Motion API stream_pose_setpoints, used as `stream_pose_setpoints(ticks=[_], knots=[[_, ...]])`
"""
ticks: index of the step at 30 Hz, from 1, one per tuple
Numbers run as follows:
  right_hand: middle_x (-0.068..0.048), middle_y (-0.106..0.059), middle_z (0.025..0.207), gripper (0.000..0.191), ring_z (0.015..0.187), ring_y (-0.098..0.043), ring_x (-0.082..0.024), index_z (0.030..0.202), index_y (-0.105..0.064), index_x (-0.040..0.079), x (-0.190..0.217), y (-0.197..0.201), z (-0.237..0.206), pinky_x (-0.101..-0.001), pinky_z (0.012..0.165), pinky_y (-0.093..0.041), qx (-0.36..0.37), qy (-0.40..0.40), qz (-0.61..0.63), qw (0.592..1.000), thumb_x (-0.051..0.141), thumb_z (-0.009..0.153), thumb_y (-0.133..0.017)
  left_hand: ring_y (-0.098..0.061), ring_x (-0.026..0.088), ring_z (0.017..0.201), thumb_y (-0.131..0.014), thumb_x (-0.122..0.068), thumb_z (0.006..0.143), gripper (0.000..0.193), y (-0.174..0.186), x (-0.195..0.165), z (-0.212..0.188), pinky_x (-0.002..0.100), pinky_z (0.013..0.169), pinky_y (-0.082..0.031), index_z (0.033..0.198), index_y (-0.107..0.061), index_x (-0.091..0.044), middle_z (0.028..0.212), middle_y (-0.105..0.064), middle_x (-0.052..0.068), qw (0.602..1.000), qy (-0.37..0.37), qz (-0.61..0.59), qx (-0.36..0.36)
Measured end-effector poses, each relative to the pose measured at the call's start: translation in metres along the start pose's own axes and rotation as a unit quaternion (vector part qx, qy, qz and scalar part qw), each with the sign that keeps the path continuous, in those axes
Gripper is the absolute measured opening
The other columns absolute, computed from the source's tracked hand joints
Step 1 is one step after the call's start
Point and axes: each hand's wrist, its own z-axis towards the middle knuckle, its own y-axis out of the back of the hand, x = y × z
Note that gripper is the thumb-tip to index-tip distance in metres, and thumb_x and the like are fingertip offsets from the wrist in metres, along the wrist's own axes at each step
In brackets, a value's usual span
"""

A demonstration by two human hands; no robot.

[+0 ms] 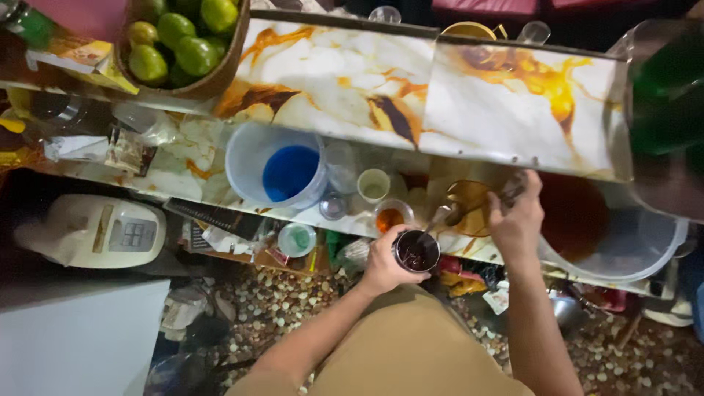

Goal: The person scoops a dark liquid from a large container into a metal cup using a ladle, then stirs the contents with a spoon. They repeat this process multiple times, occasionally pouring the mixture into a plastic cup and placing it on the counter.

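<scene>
Cup (pixel 416 251) beside orange-filled glass (pixel 390 217)

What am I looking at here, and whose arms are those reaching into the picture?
There is no machine here: this is one picture from a camera worn on a person's head, looking straight down, so the two bare arms are the wearer's own. The left hand grips a small cup with dark liquid in it. The right hand holds a long spoon that slants down toward that cup. Both work over a marble-patterned counter. On the lower shelf stand a white bucket of blue liquid, a small white cup, a little cup of orange liquid and a big tub of brown liquid. A basket of limes sits at the top left, and a white scale lower left.
</scene>
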Motion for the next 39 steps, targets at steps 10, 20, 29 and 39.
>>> stream_pose_setpoints(ticks=[10,20,29,39], knots=[[-0.019,-0.057,0.138,0.070,0.108,-0.067,-0.042,0.153,-0.045,0.015,0.016,0.011,-0.022,-0.0514,0.083,-0.055,-0.026,-0.038,-0.187,0.981,0.016,0.093,-0.082,-0.077,0.021,0.102,-0.098,-0.021,0.054,0.077,0.042,0.003,-0.003,0.033,0.094,-0.059,0.121,-0.065,-0.005,0.109,-0.078,0.010,0.999,0.020,0.013,0.030],[-0.018,-0.062,0.128,0.051,0.110,-0.067,-0.038,0.128,-0.068,0.012,-0.014,0.040,-0.017,-0.0449,0.091,-0.058,-0.024,0.037,-0.141,0.989,0.000,0.080,-0.080,-0.077,0.021,0.102,-0.099,-0.020,0.052,0.077,0.011,0.000,0.007,0.033,0.095,-0.058,0.120,-0.066,-0.006,0.109,-0.078,0.009,0.999,0.030,0.004,0.031],[-0.013,-0.071,0.116,0.039,0.100,-0.072,-0.033,0.116,-0.072,0.009,-0.042,0.060,0.000,-0.0393,0.085,-0.059,-0.023,0.114,-0.091,0.989,0.001,0.080,-0.085,-0.075,0.018,0.103,-0.097,-0.017,0.056,0.074,-0.046,-0.002,0.012,0.034,0.097,-0.059,0.121,-0.065,-0.004,0.110,-0.078,0.009,0.999,0.036,-0.035,-0.009],[-0.018,-0.066,0.139,0.043,0.110,-0.072,-0.033,0.116,-0.074,0.011,-0.065,0.100,0.017,-0.0373,0.087,-0.060,0.009,0.151,-0.064,0.986,0.009,0.075,-0.088,-0.075,0.019,0.103,-0.099,-0.021,0.052,0.081,-0.112,-0.006,0.015,0.035,0.096,-0.057,0.123,-0.063,-0.004,0.110,-0.077,0.009,0.995,0.078,0.021,-0.056]])
